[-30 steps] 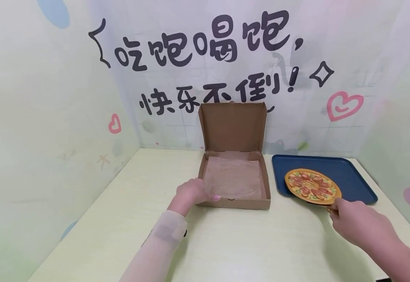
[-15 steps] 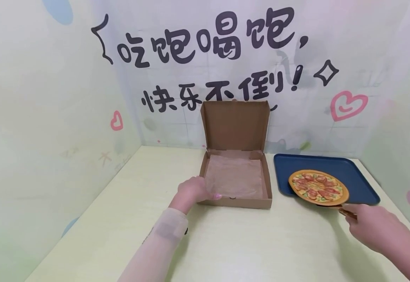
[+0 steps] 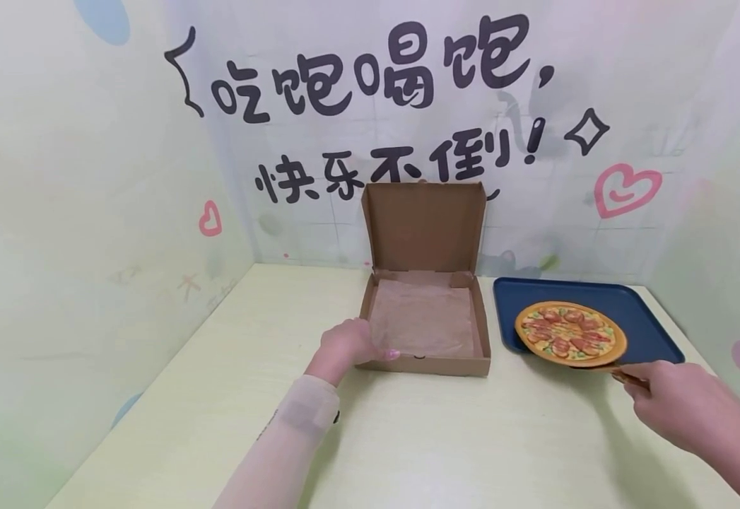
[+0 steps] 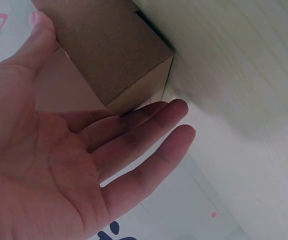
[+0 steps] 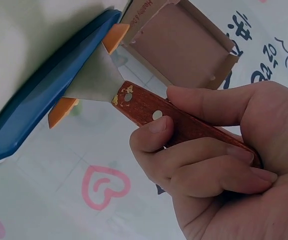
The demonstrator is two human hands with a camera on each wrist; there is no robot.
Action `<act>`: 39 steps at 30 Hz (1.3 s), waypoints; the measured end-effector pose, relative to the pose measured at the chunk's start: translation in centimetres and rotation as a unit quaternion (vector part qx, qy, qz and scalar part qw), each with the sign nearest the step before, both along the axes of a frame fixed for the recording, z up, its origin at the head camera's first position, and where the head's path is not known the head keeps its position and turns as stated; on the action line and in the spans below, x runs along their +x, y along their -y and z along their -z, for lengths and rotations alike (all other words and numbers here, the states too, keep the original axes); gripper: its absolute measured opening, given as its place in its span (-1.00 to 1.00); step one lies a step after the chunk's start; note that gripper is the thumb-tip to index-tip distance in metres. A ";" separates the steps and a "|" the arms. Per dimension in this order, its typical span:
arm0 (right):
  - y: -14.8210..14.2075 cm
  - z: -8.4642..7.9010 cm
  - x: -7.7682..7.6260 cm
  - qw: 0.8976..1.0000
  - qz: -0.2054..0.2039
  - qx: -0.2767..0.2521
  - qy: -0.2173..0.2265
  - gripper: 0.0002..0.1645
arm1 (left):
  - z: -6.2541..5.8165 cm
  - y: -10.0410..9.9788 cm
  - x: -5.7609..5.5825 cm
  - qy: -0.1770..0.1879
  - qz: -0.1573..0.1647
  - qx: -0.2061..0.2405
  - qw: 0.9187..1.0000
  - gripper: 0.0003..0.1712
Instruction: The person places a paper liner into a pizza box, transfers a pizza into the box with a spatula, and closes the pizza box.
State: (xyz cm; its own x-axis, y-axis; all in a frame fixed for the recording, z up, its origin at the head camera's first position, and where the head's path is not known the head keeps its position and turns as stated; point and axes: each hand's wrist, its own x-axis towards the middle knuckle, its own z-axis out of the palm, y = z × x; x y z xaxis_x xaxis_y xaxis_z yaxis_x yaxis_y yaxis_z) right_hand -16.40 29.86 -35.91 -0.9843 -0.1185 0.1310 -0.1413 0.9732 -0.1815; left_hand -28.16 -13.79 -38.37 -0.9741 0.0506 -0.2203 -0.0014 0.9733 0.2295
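An open cardboard pizza box [image 3: 451,367] lined with paper stands in mid-table in the head view. My left hand [image 3: 347,344] holds its front left corner, thumb at the front rim and fingers along the side wall. In the left wrist view the fingers [image 4: 148,150] are only slightly bent against the cardboard. On the right, my right hand [image 3: 678,403] grips the wooden handle of a spatula [image 5: 153,112] with a flat metal blade. That blade lies under a whole topped pizza [image 3: 571,332], which is over the front left part of a blue tray [image 3: 646,318].
The box lid [image 3: 423,226] stands upright at the back, close to the printed wall [image 3: 293,233]. The tray is right of the box, separated by a narrow strip of table. Pale tabletop [image 3: 433,445] extends in front of box and tray. Side walls [image 3: 90,283] enclose the table.
My right hand has shifted slightly right with the spatula and pizza, and the pizza has since risen a little in view. The left hand stays at the box corner.
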 end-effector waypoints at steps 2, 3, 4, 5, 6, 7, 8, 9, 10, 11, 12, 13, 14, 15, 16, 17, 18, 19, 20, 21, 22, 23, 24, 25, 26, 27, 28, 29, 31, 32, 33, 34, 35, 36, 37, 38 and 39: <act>0.2 -0.2 0.1 1.000 -0.001 -0.002 -0.001 -0.78 | 0.1 0.0 -0.1 0.002 0.001 -0.002 1.000 -0.15; 0.3 -0.3 0.1 1.000 -0.001 -0.003 -0.002 -0.79 | 0.1 0.0 -0.1 0.003 0.002 -0.002 1.000 -0.14; 0.4 -0.4 0.2 1.000 -0.001 -0.004 -0.003 -0.80 | 0.1 0.0 -0.1 0.003 0.003 -0.004 1.000 -0.13; 0.5 -0.5 0.2 1.000 -0.002 -0.004 -0.004 -0.80 | 0.2 0.0 -0.1 0.003 0.003 -0.004 1.000 -0.13; 0.6 -0.6 0.2 1.000 -0.003 -0.005 -0.006 -0.81 | 0.2 0.0 -0.1 0.004 0.003 -0.005 1.000 -0.12; 0.7 -0.7 0.3 1.000 -0.004 -0.006 -0.009 -0.81 | 0.2 0.1 -0.2 0.004 0.003 -0.006 1.000 -0.12; 0.9 -0.9 0.3 1.000 -0.003 -0.006 -0.009 -0.81 | 0.2 0.1 -0.2 0.003 0.004 -0.006 1.000 -0.12; 1.0 -1.0 0.3 1.000 -0.003 -0.006 -0.010 -0.81 | 0.2 0.1 -0.2 0.003 0.004 -0.007 1.000 -0.12; 1.2 -1.2 0.3 1.000 -0.003 -0.004 -0.009 -0.80 | 0.2 0.1 -0.2 0.003 0.004 -0.007 1.000 -0.11; 1.3 -1.5 0.4 1.000 -0.004 -0.004 -0.009 -0.79 | 0.1 0.0 -0.2 0.003 0.005 -0.007 1.000 -0.11; 1.3 -1.7 0.4 1.000 -0.005 -0.004 -0.007 -0.79 | 0.1 0.0 -0.2 0.003 0.005 -0.008 1.000 -0.11; 1.4 -1.9 0.3 1.000 -0.005 -0.003 -0.004 -0.78 | 0.1 0.0 -0.1 0.003 0.005 -0.009 1.000 -0.11; 1.4 -2.2 0.3 1.000 -0.006 -0.001 -0.006 -0.77 | 0.1 0.0 -0.1 0.004 0.005 -0.010 1.000 -0.11; 1.5 -2.4 0.3 1.000 -0.009 -0.001 -0.006 -0.76 | 0.1 0.0 -0.1 0.004 0.004 -0.011 1.000 -0.12; 1.5 -2.6 0.2 1.000 -0.011 -0.003 -0.006 -0.75 | 0.1 0.0 -0.1 0.004 0.004 -0.011 1.000 -0.12; 1.5 -2.8 0.2 1.000 -0.013 -0.003 -0.007 -0.75 | 0.1 -0.1 -0.1 0.005 0.003 -0.012 1.000 -0.12; 1.5 -3.1 0.2 1.000 -0.014 -0.003 -0.008 -0.74 | 0.1 0.0 -0.1 0.005 0.003 -0.013 1.000 -0.12; 1.6 -3.3 0.2 1.000 -0.015 -0.002 -0.008 -0.74 | 0.2 -0.1 -0.2 0.005 0.002 -0.013 1.000 -0.13; 1.7 -3.5 0.2 1.000 -0.015 -0.001 -0.009 -0.73 | 0.2 0.0 -0.2 0.005 0.002 -0.013 1.000 -0.14; 1.8 -3.8 0.2 1.000 -0.015 0.000 -0.006 -0.73 | 0.2 0.0 -0.2 0.005 0.002 -0.012 1.000 -0.14; 1.9 -4.0 0.2 1.000 -0.015 0.002 -0.008 -0.73 | 0.2 0.0 -0.2 0.004 0.002 -0.012 1.000 -0.14; 2.0 -4.2 0.2 1.000 -0.015 0.004 -0.007 -0.73 | 0.2 -0.1 -0.2 0.004 0.002 -0.011 1.000 -0.13; 2.1 -4.4 0.2 1.000 -0.015 0.005 -0.006 -0.73 | 0.2 -0.1 -0.2 0.004 0.002 -0.011 1.000 -0.13; 2.2 -4.6 0.2 1.000 -0.015 0.006 -0.006 -0.73 | 0.1 -0.1 -0.2 0.004 0.003 -0.011 1.000 -0.13; 2.3 -4.8 0.2 1.000 -0.016 0.006 -0.007 -0.73 | 0.1 -0.1 -0.2 0.004 0.003 -0.011 1.000 -0.12; 2.4 -5.0 0.1 1.000 -0.015 0.006 -0.009 -0.73 | 0.1 -0.1 -0.2 0.004 0.004 -0.012 1.000 -0.12; 2.5 -5.1 0.1 1.000 -0.014 0.006 -0.011 -0.73 | 0.1 -0.1 -0.2 0.004 0.003 -0.012 1.000 -0.11; 2.6 -5.3 0.1 1.000 -0.013 0.005 -0.011 -0.74 | 0.0 -0.1 -0.2 0.003 0.003 -0.013 1.000 -0.11; 2.8 -5.6 0.1 1.000 -0.011 0.005 -0.009 -0.73 | 0.0 -0.1 -0.1 0.002 0.004 -0.013 1.000 -0.10; 2.9 -5.7 0.0 1.000 -0.009 0.005 -0.008 -0.73 | -0.1 -0.1 -0.1 0.001 0.004 -0.013 1.000 -0.11; 3.1 -5.9 0.0 1.000 -0.008 0.006 -0.007 -0.73 | -0.1 -0.1 -0.1 0.001 0.004 -0.012 1.000 -0.11; 3.2 -6.0 -0.1 1.000 -0.009 0.008 -0.008 -0.73 | -0.1 -0.1 -0.1 0.001 0.004 -0.010 1.000 -0.12; 3.4 -6.2 -0.1 1.000 -0.010 0.011 -0.008 -0.73 | -0.1 0.0 -0.1 0.001 0.005 -0.009 1.000 -0.13; 3.5 -6.3 -0.1 1.000 -0.011 0.012 -0.008 -0.73 | -0.1 0.0 -0.1 0.002 0.006 -0.007 1.000 -0.14; 3.7 -6.5 -0.1 1.000 -0.012 0.013 -0.009 -0.73 | -0.1 0.0 0.0 0.002 0.005 -0.006 1.000 -0.14; 3.9 -6.6 -0.1 1.000 -0.013 0.014 -0.011 -0.73 | -0.1 0.0 0.0 0.003 0.005 -0.005 1.000 -0.14; 4.1 -6.8 -0.1 1.000 -0.015 0.016 -0.014 -0.74 | 0.0 0.0 0.1 0.003 0.005 -0.005 1.000 -0.14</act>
